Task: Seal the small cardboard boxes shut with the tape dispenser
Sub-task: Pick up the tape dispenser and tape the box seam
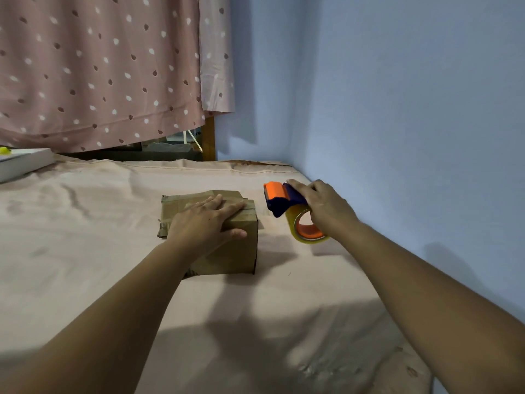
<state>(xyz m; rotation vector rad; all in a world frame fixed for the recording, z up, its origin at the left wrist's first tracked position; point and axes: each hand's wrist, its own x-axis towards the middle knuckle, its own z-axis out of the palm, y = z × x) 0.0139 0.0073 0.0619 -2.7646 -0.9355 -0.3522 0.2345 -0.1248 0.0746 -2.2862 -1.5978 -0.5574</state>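
Nothing here can be read. The cardboard box (227, 251) and the tape dispenser (284, 199) show no legible words, labels, brands or numbers.

**Both arms out: left hand flat, right hand gripping**

Left hand (204, 223) is palm down, fingers straight and close together, pressed flat on top of the cardboard box (233, 257). The thumb is spread apart, lying on the box face below the fingers. Left forearm bare, stretched forward.

Right hand (324, 207) is knuckles up, fingers curled round the tape dispenser (279, 199). Its orange head sticks out past the fingertips, roll under the palm. Right arm bare, extended.
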